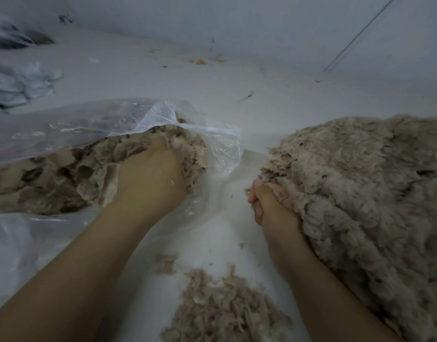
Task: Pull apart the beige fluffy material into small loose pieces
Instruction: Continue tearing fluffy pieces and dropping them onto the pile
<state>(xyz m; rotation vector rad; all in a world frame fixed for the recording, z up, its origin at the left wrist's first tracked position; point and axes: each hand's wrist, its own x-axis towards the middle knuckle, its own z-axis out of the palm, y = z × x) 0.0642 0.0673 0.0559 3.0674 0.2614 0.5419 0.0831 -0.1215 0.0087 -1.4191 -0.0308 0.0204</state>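
A big heap of beige fluffy material [365, 193] fills the right side of the floor. My right hand [271, 206] grips a tuft at the heap's left edge, fingers curled round it. More beige material [64, 176] lies packed inside a clear plastic bag [94, 124] on the left. My left hand [153, 176] reaches into the bag's mouth; its fingers are buried in the fluff there and hidden. A small pile of loose beige pieces [225, 314] lies on the floor between my forearms.
The pale floor [237, 99] runs back to a grey wall. Crumpled white cloth or bags [17, 85] sit at the far left, and a dark bundle [12, 37] lies in the back left corner. Small scraps [200, 61] dot the floor near the wall.
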